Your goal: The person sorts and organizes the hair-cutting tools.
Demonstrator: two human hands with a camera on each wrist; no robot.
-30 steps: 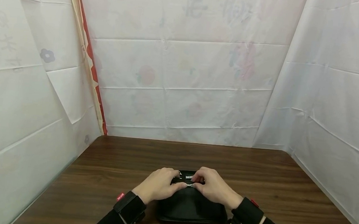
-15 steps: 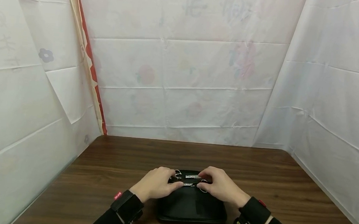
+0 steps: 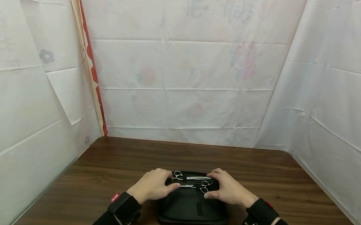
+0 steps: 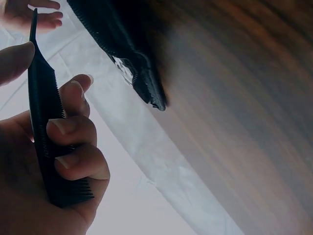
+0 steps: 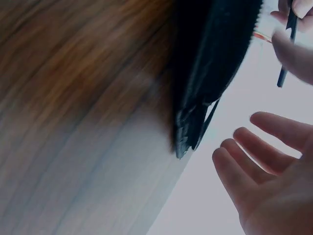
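A black zip case [image 3: 185, 209] lies on the table, with two pairs of silver scissors on its far part. The upper scissors [image 3: 198, 178] and the lower scissors [image 3: 204, 190] point opposite ways. My left hand [image 3: 153, 186], over the case's left side, holds a black comb [image 4: 43, 107] with a narrow tail; the fingers curl round its toothed part. In the head view the comb is hard to make out against the black case. Over the right side, my right hand [image 3: 231, 190] has its fingers spread and holds nothing. The wrist views show the case's zipped edge [image 5: 215, 54].
The case stands on a dark brown wooden table [image 3: 126, 157]. White printed sheets hang behind the table [image 3: 184, 67] and along its left [image 3: 25, 96] and right [image 3: 337, 103] sides. A red-edged strip [image 3: 91, 56] runs down the left back corner.
My right hand has moved right, away from my left hand, and its fingers have spread. Both pairs of scissors now show more fully. My left hand has shifted slightly left.
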